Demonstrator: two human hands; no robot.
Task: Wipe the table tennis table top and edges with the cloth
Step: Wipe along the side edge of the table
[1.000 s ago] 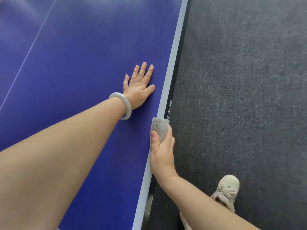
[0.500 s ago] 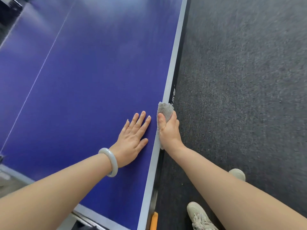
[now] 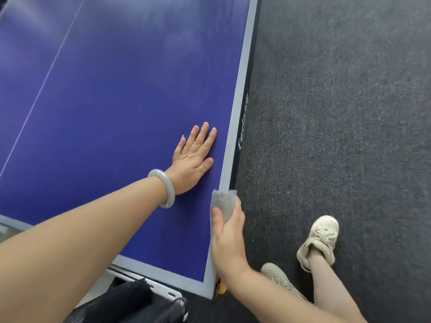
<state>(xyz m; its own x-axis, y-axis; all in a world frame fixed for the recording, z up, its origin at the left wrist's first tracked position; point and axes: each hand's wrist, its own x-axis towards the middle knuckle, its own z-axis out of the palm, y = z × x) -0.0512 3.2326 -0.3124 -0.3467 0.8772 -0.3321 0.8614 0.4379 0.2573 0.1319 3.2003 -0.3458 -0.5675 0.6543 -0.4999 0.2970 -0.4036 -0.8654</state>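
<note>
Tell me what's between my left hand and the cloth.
In the head view, only bare blue table top separates the flat left hand from the cloth, which the right hand grips.

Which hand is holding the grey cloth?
The right hand, gripping the grey cloth against the table's pale edge. The left hand, with the bracelet, lies flat and empty on the blue top.

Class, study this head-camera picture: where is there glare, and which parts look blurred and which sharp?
Head view: pale glare washes over the far part of the blue table top. Head view: the cloth and the right hand gripping it look slightly smeared, as does the carpet toward the right edge. Head view: the left hand, flat on the table, is fairly sharp.
</note>
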